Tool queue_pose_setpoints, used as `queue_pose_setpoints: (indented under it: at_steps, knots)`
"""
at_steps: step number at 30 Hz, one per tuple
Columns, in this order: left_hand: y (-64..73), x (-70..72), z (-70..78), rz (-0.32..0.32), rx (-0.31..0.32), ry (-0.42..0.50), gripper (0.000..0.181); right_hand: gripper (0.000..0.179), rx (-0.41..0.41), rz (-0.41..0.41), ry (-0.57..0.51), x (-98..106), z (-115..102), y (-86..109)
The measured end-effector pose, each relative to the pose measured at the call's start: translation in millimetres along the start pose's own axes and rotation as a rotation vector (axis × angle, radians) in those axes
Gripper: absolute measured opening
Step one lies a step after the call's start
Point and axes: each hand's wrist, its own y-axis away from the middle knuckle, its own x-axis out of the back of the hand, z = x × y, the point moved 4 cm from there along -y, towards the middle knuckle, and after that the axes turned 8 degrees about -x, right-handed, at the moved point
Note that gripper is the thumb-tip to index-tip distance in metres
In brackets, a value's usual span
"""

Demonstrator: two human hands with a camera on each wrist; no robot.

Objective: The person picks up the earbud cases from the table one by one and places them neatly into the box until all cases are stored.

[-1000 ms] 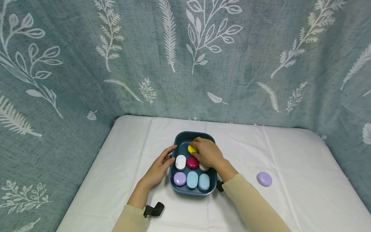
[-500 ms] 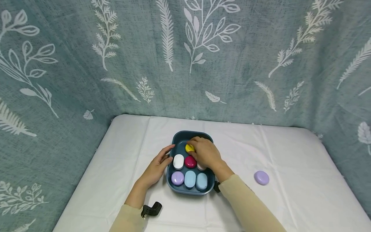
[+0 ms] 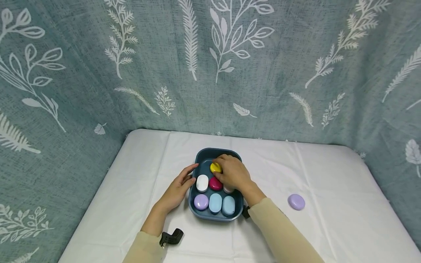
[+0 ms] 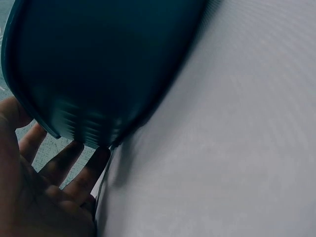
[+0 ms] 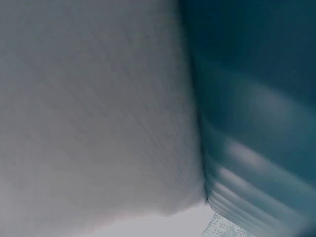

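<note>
In the head view, a dark teal tray (image 3: 217,218) holds several smooth, rounded, soap-like pieces. My right hand (image 3: 232,171) reaches over its right side and pinches a yellow rounded piece (image 3: 215,167) near the far end; the hand partly covers a pale piece (image 3: 228,189). Just below the yellow piece sits a red piece (image 3: 215,183), with a white oval piece (image 3: 202,183) to its left. Along the near end lie a purple round piece (image 3: 201,202) and two light blue pieces (image 3: 215,203). My left hand (image 3: 175,191) rests its loosely extended fingers against the tray's left wall.
A second purple round piece (image 3: 296,201) lies on the white tablecloth (image 3: 269,164), right of the tray. A patterned teal curtain (image 3: 204,102) hangs behind and beside the table. Black wrist devices (image 3: 172,237) are strapped at both wrists.
The whole view has shifted slightly. The right hand keeps its pinch on the yellow piece, which has tilted a little. The left hand stays at the tray's side.
</note>
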Motion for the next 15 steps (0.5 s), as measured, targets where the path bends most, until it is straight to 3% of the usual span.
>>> queue_pose_setpoints:
  at_steps: [15]
  knots:
    - [0.3,-0.1,2.1,-0.003,0.004,0.004,0.049,0.051,0.036,-0.093,-0.142,14.5,-0.9,4.4]
